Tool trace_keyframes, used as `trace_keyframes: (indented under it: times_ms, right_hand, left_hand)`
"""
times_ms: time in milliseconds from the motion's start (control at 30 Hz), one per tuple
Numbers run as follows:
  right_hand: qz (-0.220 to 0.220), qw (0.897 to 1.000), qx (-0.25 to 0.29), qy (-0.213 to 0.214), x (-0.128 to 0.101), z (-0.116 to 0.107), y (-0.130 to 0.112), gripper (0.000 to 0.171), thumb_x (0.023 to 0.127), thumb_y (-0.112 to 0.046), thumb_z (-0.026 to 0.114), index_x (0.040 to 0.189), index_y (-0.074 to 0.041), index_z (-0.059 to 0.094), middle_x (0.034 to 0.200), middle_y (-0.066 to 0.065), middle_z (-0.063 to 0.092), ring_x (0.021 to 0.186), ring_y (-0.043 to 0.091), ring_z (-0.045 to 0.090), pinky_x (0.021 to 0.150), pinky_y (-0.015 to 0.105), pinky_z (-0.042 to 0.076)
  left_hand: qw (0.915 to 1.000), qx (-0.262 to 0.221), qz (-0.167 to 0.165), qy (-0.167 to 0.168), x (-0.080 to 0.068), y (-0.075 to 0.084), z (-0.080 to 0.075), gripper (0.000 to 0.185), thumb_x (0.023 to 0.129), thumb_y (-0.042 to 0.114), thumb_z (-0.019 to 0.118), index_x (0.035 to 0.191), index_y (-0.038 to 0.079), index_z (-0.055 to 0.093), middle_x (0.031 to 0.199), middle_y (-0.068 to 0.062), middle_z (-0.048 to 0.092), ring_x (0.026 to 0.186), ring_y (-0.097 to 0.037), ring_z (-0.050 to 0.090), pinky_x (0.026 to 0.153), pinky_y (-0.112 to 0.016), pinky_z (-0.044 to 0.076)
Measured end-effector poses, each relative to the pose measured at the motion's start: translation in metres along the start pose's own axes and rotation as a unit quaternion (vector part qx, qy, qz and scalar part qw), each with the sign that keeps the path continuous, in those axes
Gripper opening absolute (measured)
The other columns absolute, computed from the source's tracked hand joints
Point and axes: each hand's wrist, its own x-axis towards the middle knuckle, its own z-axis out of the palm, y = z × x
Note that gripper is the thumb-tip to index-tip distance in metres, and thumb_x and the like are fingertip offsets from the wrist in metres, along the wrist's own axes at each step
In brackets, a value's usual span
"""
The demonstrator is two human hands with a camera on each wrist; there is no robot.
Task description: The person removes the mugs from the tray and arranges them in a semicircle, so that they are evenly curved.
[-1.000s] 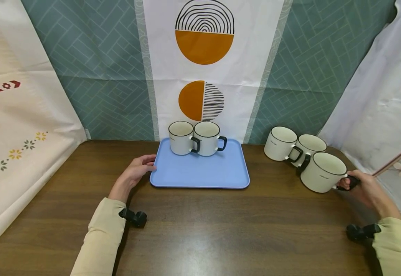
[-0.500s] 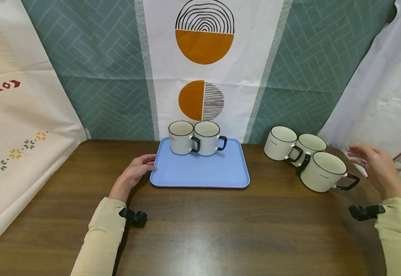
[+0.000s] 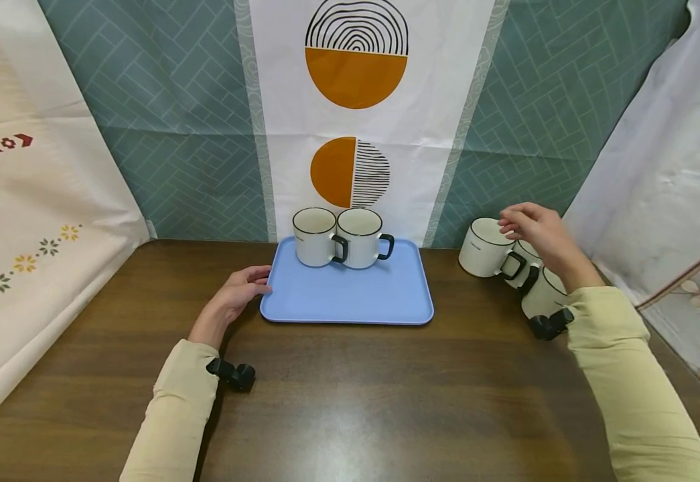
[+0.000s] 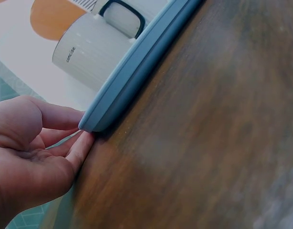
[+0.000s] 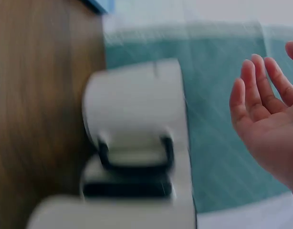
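Observation:
A light blue tray lies on the brown table, with two white black-rimmed mugs standing at its back edge. My left hand rests on the table, and its relaxed fingers touch the tray's left corner. Three more white mugs stand at the right. The farthest mug shows whole, while my right arm partly hides the middle mug and the near mug. My right hand hovers above these mugs with loosely bent fingers and holds nothing. The right wrist view is blurred and shows an open palm beside the mugs.
A patterned teal and white backdrop rises right behind the tray and mugs. Cloth sheets hang at the left and the right. Bare brown table stretches in front of the tray.
My right hand let go of the near mug's handle, rose, and moved left and back to above the three mugs. The left hand has stayed at the tray's corner.

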Motion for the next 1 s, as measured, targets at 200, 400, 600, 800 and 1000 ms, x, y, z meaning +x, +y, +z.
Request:
trace_keyframes:
  times_ms: [200, 400, 600, 800, 1000]
  right_hand:
    - [0.04, 0.996, -0.023, -0.074, 0.018, 0.053, -0.01, 0.049, 0.102, -0.029, 0.048, 0.131, 0.01, 0.043, 0.119, 0.019, 0.057, 0.107, 0.025, 0.058, 0.094, 0.033, 0.047]
    - [0.066, 0.994, 0.038, -0.082, 0.035, 0.106, -0.004, 0.046, 0.101, -0.018, 0.05, 0.133, 0.014, 0.042, 0.128, 0.03, 0.049, 0.118, 0.038, 0.05, 0.103, 0.046, 0.04]
    - [0.081, 0.992, 0.092, -0.022, 0.047, 0.147, 0.006, 0.038, 0.099, -0.018, 0.054, 0.122, 0.012, 0.051, 0.111, 0.021, 0.058, 0.101, 0.023, 0.058, 0.099, 0.039, 0.045]
    - [0.1, 0.98, 0.17, -0.002, 0.052, 0.169, 0.012, 0.04, 0.1, -0.022, 0.053, 0.119, 0.013, 0.05, 0.102, 0.013, 0.056, 0.092, 0.018, 0.057, 0.098, 0.039, 0.045]
    - [0.147, 0.969, 0.197, 0.001, 0.06, 0.188, 0.01, 0.037, 0.103, -0.029, 0.045, 0.107, 0.007, 0.054, 0.092, 0.006, 0.06, 0.085, 0.014, 0.059, 0.095, 0.036, 0.047]
  left_hand:
    - [1.0, 0.006, -0.001, 0.0, 0.002, -0.001, 0.001, 0.057, 0.094, -0.005, 0.052, 0.146, -0.007, 0.03, 0.148, -0.028, 0.031, 0.135, -0.04, 0.033, 0.112, -0.047, 0.025]
    - [0.9999, 0.011, -0.007, 0.004, 0.003, -0.001, 0.0, 0.056, 0.094, -0.005, 0.052, 0.146, -0.006, 0.031, 0.148, -0.027, 0.032, 0.135, -0.039, 0.033, 0.112, -0.047, 0.025]
    - [0.9999, 0.007, -0.01, 0.005, 0.002, -0.001, -0.001, 0.057, 0.094, -0.005, 0.052, 0.146, -0.007, 0.03, 0.148, -0.028, 0.032, 0.134, -0.039, 0.034, 0.112, -0.047, 0.025]
    - [1.0, 0.006, -0.003, 0.001, 0.002, -0.002, -0.001, 0.057, 0.094, -0.005, 0.052, 0.146, -0.007, 0.031, 0.147, -0.029, 0.033, 0.134, -0.04, 0.035, 0.111, -0.046, 0.026]
    - [1.0, 0.005, 0.001, 0.001, 0.002, -0.003, -0.003, 0.057, 0.093, -0.006, 0.053, 0.146, -0.008, 0.031, 0.147, -0.029, 0.033, 0.133, -0.039, 0.036, 0.111, -0.046, 0.027]
